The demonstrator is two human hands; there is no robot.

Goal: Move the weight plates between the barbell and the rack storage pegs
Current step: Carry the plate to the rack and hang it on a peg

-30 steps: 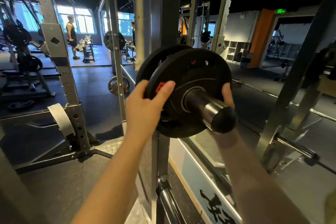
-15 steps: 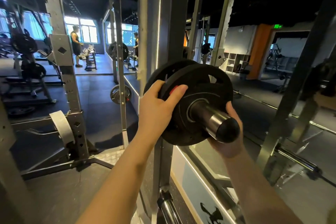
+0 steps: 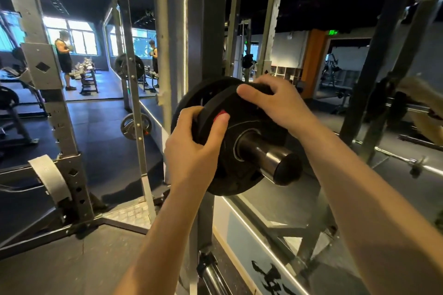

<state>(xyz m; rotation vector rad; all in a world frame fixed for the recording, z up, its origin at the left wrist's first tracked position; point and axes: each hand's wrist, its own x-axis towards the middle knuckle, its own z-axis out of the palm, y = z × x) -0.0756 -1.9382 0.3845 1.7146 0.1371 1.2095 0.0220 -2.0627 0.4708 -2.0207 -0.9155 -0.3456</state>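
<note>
Black rubber, the front weight plate [image 3: 242, 151] sits on the rack's storage peg [image 3: 268, 159]; left hand [image 3: 191, 148] grips its left rim, right hand [image 3: 275, 103] curls over the top. Next, probably a straight pull off the peg.

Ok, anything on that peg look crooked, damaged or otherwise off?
Nothing stands out. Both hands, left hand and right hand, grip the front plate, which sits square on the storage peg.

Left hand [image 3: 191, 148] and right hand [image 3: 275, 100] grip front plate [image 3: 242, 122] (on peg [image 3: 268, 158])
</note>
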